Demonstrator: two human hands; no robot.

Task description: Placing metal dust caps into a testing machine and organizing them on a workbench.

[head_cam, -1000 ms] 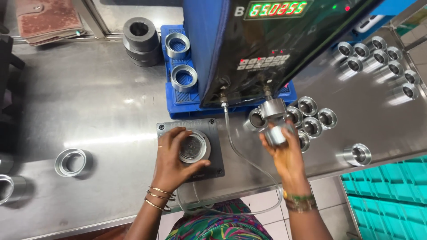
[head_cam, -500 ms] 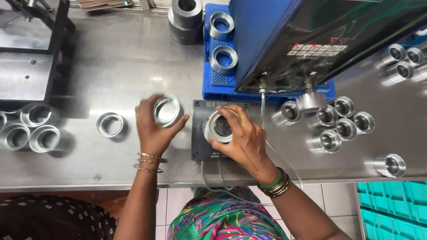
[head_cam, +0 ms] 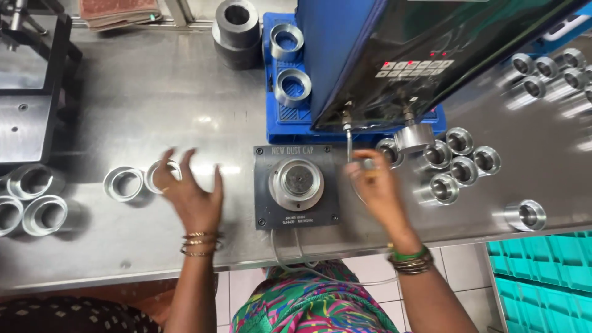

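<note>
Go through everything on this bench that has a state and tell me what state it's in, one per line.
Left hand: open, fingers spread over a metal ring.
Right hand: empty, fingers loosely curled.
Gauge fixture: loaded with a metal part.
Blue machine: on, red lights lit.
Blue tray: holds two rings.

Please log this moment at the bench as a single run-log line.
left hand: open, above metal ring on steel table | right hand: beside gauge fixture, ring seated | loose rings: right of fixture
</note>
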